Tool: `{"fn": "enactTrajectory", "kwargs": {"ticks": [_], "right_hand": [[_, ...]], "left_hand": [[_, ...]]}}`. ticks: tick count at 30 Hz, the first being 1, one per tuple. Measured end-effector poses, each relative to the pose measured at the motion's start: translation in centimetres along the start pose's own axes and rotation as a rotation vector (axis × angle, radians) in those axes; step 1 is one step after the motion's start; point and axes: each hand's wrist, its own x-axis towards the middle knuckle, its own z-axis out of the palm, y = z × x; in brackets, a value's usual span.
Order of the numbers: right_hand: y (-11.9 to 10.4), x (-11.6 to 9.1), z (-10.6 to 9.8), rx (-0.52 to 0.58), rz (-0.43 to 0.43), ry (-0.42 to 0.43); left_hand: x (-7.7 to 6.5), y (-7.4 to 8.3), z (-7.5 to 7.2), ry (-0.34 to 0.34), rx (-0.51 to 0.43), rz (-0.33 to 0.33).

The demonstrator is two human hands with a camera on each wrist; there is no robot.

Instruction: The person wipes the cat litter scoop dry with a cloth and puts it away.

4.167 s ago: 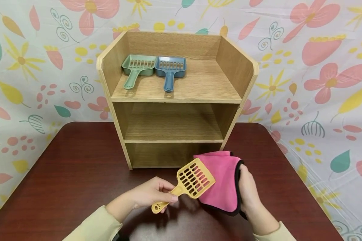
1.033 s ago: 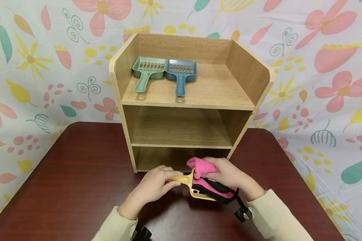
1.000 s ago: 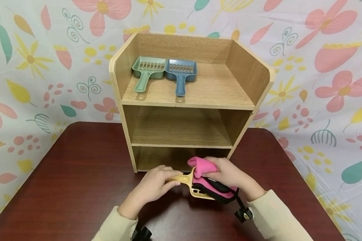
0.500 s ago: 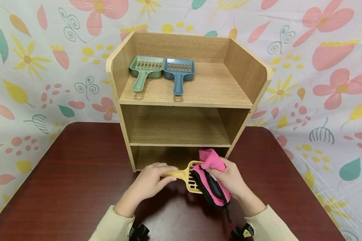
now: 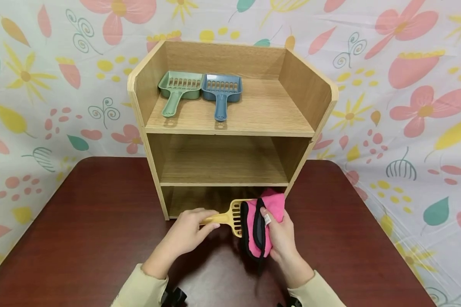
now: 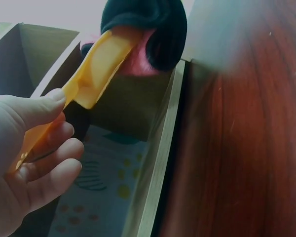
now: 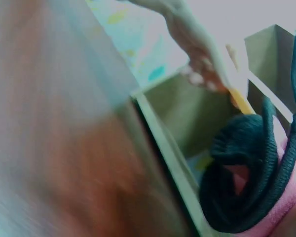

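Observation:
In the head view my left hand (image 5: 184, 232) pinches the handle of a yellow slotted litter scoop (image 5: 234, 218), thumb on top. The left wrist view has the scoop (image 6: 101, 61) slanting up from the thumb and curled fingers. My right hand (image 5: 283, 238) grips a folded pink cloth (image 5: 275, 207) with black edging and a white tag. This cloth wraps the scoop's far end and hides much of its slotted head. The right wrist view has the cloth (image 7: 237, 138) close up, while the right hand's fingers are mostly out of sight there.
A wooden shelf unit (image 5: 230, 129) stands behind the hands on a dark red-brown table (image 5: 80, 238). On its top level lie a green scoop (image 5: 178, 87) and a blue scoop (image 5: 221, 91), side by side. A flowered curtain (image 5: 403, 106) hangs behind.
Earlier the cloth hung beside the bare scoop; then it was bunched over the scoop's head. Since half a second ago, the right hand and cloth have shifted left over the head, and the scoop has turned slightly.

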Motion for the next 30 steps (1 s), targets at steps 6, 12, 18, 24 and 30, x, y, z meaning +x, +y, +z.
{"fn": "enactTrajectory", "kwargs": {"ticks": [6, 12, 18, 24, 30], "right_hand": [[0.9, -1.7, 0.7, 0.174, 0.042, 0.069], [0.8, -2.9, 1.1, 0.358, 0.055, 0.058], [0.7, -4.1, 1.5, 0.416, 0.097, 0.04], [1.4, -4.7, 2.0, 0.422, 0.105, 0.035], [1.6, -5.1, 2.3, 0.469, 0.134, -0.042]], "left_hand": [[-0.2, 0.6, 0.5, 0.013, 0.008, -0.012], [-0.4, 1.1, 1.1, 0.04, -0.017, -0.009], [-0.4, 1.8, 1.9, 0.041, -0.014, -0.03], [-0.6, 2.4, 3.0, 0.017, -0.014, -0.03], [-0.7, 2.8, 3.7, -0.007, -0.056, 0.002]]}}
